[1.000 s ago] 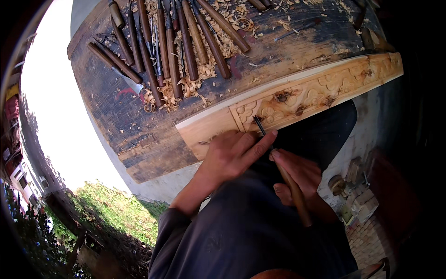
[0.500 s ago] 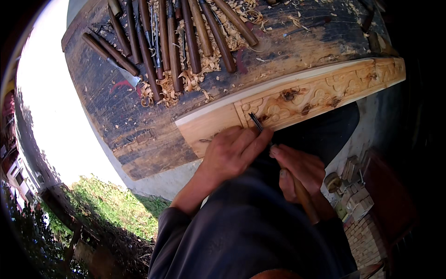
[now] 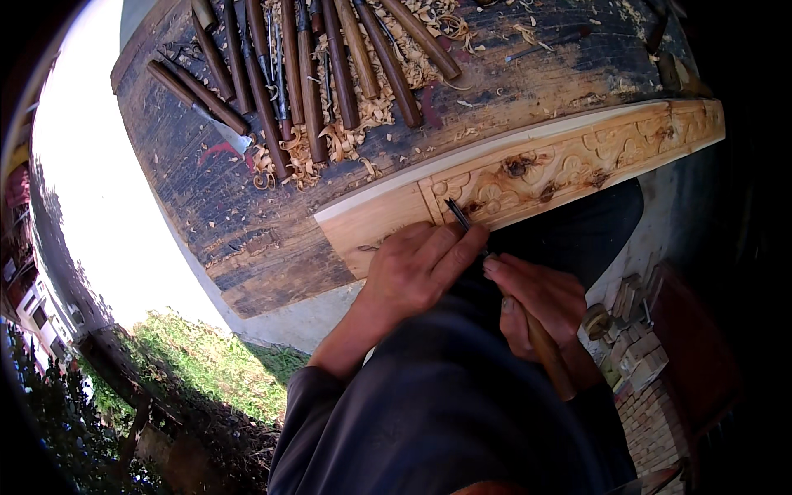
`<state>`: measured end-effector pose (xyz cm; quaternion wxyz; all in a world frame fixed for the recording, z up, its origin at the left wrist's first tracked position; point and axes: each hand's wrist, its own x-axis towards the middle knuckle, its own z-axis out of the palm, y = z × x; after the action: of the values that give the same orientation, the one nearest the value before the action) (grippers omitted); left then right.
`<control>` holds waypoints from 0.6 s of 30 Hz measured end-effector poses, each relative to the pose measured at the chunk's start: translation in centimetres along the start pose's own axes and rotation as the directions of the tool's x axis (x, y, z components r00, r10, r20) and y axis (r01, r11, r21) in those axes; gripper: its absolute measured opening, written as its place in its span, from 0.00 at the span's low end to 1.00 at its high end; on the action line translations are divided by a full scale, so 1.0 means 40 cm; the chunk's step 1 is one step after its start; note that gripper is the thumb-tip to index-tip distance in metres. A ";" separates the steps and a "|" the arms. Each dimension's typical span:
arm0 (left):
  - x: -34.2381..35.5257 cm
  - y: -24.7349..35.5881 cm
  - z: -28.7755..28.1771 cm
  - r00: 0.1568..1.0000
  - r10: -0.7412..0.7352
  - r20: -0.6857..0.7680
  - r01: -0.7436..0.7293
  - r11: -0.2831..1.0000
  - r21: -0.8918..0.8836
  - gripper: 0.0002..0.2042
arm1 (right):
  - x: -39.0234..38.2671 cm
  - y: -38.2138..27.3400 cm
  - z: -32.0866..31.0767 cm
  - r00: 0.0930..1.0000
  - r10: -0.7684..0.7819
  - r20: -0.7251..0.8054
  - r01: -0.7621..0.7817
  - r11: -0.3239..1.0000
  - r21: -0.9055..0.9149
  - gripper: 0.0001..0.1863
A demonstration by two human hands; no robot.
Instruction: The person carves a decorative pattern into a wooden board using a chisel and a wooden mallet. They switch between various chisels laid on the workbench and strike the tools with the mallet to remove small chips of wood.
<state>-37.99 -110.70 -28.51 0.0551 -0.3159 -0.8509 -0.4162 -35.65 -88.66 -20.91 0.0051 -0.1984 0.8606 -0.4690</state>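
Seeing flowers (image 3: 496,198) carved along most of the board (image 3: 536,177), left end (image 3: 371,227) plain; right hand (image 3: 551,299) grips gouge (image 3: 552,360), left hand (image 3: 412,266) curled, maybe touching it.

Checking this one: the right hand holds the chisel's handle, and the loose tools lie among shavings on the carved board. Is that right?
Not quite: the loose tools lie among shavings on the table, not on the carved board, as the head view shows. The right hand does hold the chisel's handle.
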 end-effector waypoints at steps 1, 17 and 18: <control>0.001 0.000 0.001 1.000 -0.002 -0.003 0.002 1.000 -0.008 0.27 | 0.005 -0.001 -0.002 1.000 0.004 0.001 -0.004 1.000 0.003 0.20; 0.005 -0.003 0.017 0.997 -0.035 -0.070 0.036 0.999 0.014 0.28 | 0.039 -0.003 -0.002 0.999 0.041 0.024 -0.041 0.998 0.037 0.20; 0.002 0.000 0.013 0.998 -0.037 -0.049 0.039 0.999 0.031 0.28 | 0.033 0.005 0.002 1.000 0.019 0.016 -0.020 0.999 0.029 0.19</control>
<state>-37.96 -110.24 -28.81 0.0729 -0.2886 -0.8616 -0.4112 -36.91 -89.07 -20.89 0.0194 -0.1936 0.8556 -0.4797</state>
